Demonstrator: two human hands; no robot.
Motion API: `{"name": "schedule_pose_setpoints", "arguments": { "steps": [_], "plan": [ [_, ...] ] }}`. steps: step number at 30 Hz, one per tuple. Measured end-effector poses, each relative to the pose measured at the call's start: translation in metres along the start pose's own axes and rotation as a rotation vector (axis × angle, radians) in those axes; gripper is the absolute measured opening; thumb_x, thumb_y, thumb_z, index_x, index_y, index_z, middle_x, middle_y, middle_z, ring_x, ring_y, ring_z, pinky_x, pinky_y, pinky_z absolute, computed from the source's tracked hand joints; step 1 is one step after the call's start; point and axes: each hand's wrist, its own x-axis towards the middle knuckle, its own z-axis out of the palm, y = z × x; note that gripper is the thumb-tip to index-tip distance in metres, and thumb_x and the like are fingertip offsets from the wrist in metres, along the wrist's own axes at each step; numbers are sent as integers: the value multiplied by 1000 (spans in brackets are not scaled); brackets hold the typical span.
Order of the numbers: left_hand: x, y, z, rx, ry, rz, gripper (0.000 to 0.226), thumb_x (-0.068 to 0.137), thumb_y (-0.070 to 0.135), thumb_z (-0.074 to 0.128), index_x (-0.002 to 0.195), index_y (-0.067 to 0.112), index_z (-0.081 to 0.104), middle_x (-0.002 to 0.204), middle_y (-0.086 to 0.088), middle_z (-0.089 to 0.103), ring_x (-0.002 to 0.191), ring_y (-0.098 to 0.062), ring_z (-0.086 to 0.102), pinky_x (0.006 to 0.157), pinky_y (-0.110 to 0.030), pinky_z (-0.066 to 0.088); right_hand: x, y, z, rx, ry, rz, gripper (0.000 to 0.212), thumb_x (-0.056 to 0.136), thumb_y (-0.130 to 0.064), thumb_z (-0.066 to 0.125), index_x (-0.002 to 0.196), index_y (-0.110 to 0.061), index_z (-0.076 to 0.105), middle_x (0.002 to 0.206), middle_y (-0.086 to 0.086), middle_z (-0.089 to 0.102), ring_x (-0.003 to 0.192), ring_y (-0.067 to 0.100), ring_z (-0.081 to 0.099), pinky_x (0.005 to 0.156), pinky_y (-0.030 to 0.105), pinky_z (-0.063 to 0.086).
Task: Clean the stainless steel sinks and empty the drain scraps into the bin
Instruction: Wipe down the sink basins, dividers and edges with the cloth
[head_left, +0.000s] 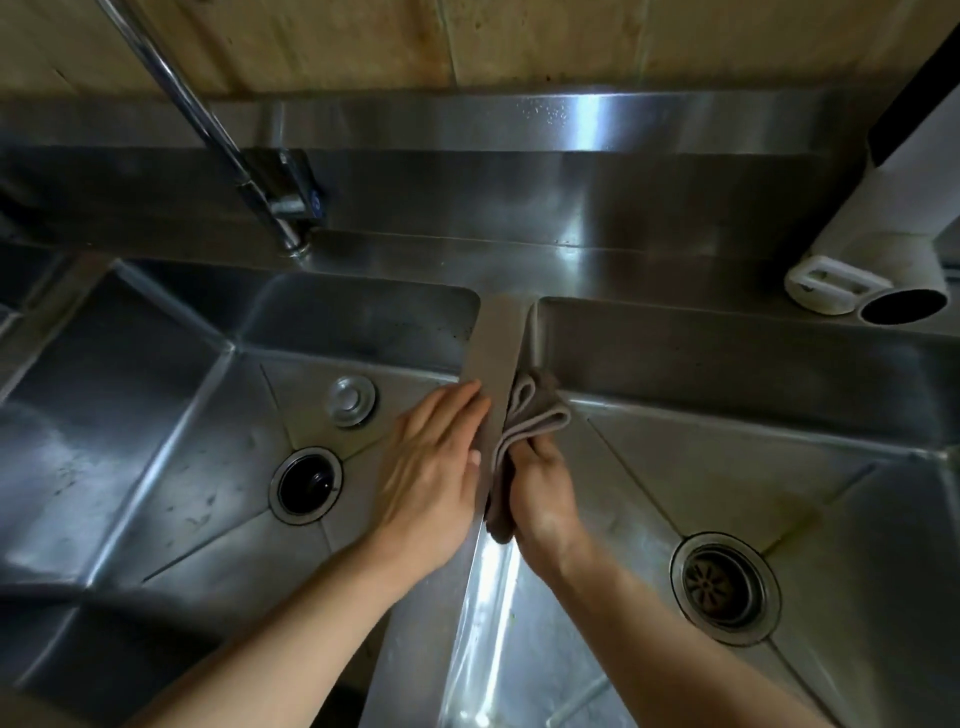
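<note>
The right hand (540, 488) has its grip clenched around a folded grey-brown cloth (524, 431), bunched up so the loops stick out above the fingers, and it's pressed against the right side of the steel divider (493, 353) between the two basins. The left hand (434, 457) is holding nothing, fingers straight and flat, laid against the left side of that same divider, just across from the cloth.

Left sink (156, 415) has an open drain hole (305, 484) with a dark stopper or basket down in it, hard to tell which, and a round metal cap (351, 400) lying on the basin floor just behind it. Right sink (753, 452) has its strainer basket (723, 584) seated in the drain, looks brownish and grimy inside.

Behind the basins the steel tabletop (519, 265) runs into a steel backsplash with a few water drops on it. A chrome faucet (218, 130) rises off to the upper left from its base behind the left sink. Far right there's a white plastic pipe-like thing (883, 249) with a dark round opening sitting on the ledge. Wall above is beige tile, a bit stained.
</note>
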Motion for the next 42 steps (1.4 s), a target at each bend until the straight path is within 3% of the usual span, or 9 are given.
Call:
{"name": "schedule_pose_setpoints", "arguments": {
  "steps": [5,7,10,14,17,20,26,34,42],
  "plan": [
    [-14,-3,7,52,-27,44,51,90,19,34,135,0,49,143,-12,47,133,-21,34,107,-34,26,63,91,-11,-25,171,87,53,73,-45,38,95,-1,57,63,3,63,51,9,56,48,18,41],
    [-14,-5,9,43,-23,55,50,92,19,32,136,0,48,145,-12,45,134,-21,32,108,-34,26,93,134,-21,-30,181,100,50,77,-35,39,110,-3,59,97,4,72,88,18,68,80,32,55],
    [-15,-6,10,40,-16,45,51,93,19,31,137,1,47,146,-11,44,135,-21,32,108,-35,26,105,142,-22,22,202,87,49,87,-17,37,133,-8,52,134,10,56,126,24,51,112,45,34],
    [-15,-6,10,48,-17,36,52,90,18,32,137,2,47,145,-10,44,134,-21,35,106,-38,34,78,93,-9,-6,258,186,46,84,-19,35,121,-11,61,125,15,62,104,24,63,89,38,53],
    [-15,-4,10,78,-22,5,53,89,20,31,138,5,48,145,-8,45,134,-20,35,104,-45,37,32,51,-6,-33,203,166,34,90,0,38,110,-3,65,110,14,68,102,25,65,95,40,50],
    [-17,-3,4,75,-1,-16,52,88,21,34,134,7,52,142,-7,49,132,-19,34,102,-46,37,-21,11,-6,-113,131,106,33,91,9,34,96,-1,65,87,7,68,80,13,63,76,21,50],
    [-51,3,-4,55,-3,-25,50,88,18,35,133,5,53,141,-8,51,131,-23,42,99,-47,44,-51,8,0,-328,169,43,25,85,10,41,86,-1,64,74,4,66,69,13,61,65,22,50],
    [-59,1,3,30,-9,-26,50,90,17,35,136,3,50,144,-10,46,133,-24,42,102,-47,41,7,91,-12,-582,357,170,22,85,0,44,94,2,64,98,24,67,98,38,62,85,40,49],
    [-58,0,4,69,-39,-57,51,91,20,32,137,9,49,146,-5,45,132,-22,43,102,-49,41,15,79,-18,-643,209,346,34,88,-1,45,122,-3,53,121,19,60,112,34,57,95,37,48]
  ]
}}
